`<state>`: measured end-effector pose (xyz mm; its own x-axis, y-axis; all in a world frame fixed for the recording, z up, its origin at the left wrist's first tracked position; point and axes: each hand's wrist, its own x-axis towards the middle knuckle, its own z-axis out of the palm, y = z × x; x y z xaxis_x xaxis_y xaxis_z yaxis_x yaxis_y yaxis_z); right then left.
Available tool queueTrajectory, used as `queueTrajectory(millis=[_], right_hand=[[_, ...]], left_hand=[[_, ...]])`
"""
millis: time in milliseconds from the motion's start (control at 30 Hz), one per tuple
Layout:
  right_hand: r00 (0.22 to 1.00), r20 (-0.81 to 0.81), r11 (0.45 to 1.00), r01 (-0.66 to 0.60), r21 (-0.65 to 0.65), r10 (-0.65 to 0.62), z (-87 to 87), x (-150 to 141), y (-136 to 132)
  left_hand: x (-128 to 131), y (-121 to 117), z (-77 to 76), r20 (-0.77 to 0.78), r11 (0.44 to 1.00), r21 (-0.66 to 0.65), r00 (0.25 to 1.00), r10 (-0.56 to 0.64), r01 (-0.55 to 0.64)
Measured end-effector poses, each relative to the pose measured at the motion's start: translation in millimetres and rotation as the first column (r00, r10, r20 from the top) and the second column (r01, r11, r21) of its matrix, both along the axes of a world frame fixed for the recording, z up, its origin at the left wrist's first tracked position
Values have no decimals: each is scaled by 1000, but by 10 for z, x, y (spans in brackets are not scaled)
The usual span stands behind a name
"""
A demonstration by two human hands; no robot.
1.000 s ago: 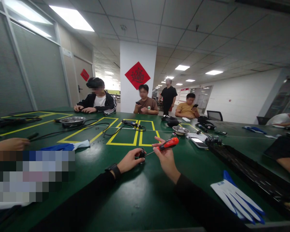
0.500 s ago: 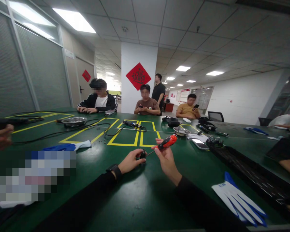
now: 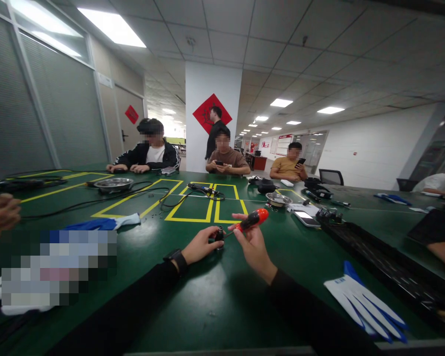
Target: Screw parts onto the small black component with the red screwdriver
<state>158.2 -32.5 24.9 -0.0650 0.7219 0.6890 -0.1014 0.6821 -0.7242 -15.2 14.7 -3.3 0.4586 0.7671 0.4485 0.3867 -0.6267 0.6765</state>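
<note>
My left hand [image 3: 203, 246] pinches a small black cylindrical part [image 3: 219, 236] with a metallic top, holding it upright at the table surface. In my right hand [image 3: 255, 245] is a red and black screwdriver [image 3: 252, 221], its handle tilted up to the right. The thin shaft slants down leftward to the side of the black part; whether the tip sits in a screw is too small to tell. Both hands are over the green table [image 3: 215, 287], close together.
White-and-blue gloves [image 3: 361, 299] lie at the right, beside a long black tray [image 3: 385, 262]. Another glove [image 3: 104, 223] is at the left. Further back are metal bowls [image 3: 114, 185], a phone [image 3: 306, 219] and cables [image 3: 163, 198]. Several people sit around the table.
My right hand and the screwdriver handle have shifted slightly left, nearer the black part. My left hand stays put. A standing person behind has moved left, in front of the pillar.
</note>
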Motion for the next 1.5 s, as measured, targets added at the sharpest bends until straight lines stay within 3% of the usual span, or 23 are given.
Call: queueTrajectory(millis=[267, 500, 700, 833, 1100, 1500], right_hand=[[997, -11, 996, -77, -41, 77, -39, -31, 26], [984, 126, 990, 122, 69, -130, -18, 44, 12], [995, 89, 997, -35, -71, 41, -60, 12, 14], [993, 29, 991, -112, -67, 114, -53, -8, -8], [993, 91, 997, 73, -31, -70, -87, 25, 23], [991, 79, 994, 111, -11, -110, -129, 20, 36]], left_hand=[[-16, 30, -38, -13, 1000, 19, 1000, 0, 0], [-39, 64, -73, -34, 999, 38, 999, -9, 11], [-44, 54, -66, -10, 1000, 7, 1000, -25, 25], [-40, 53, -60, -13, 1000, 11, 1000, -19, 19], [-36, 63, -72, -27, 1000, 22, 1000, 8, -8], [-19, 46, -62, -49, 999, 49, 999, 17, -15]])
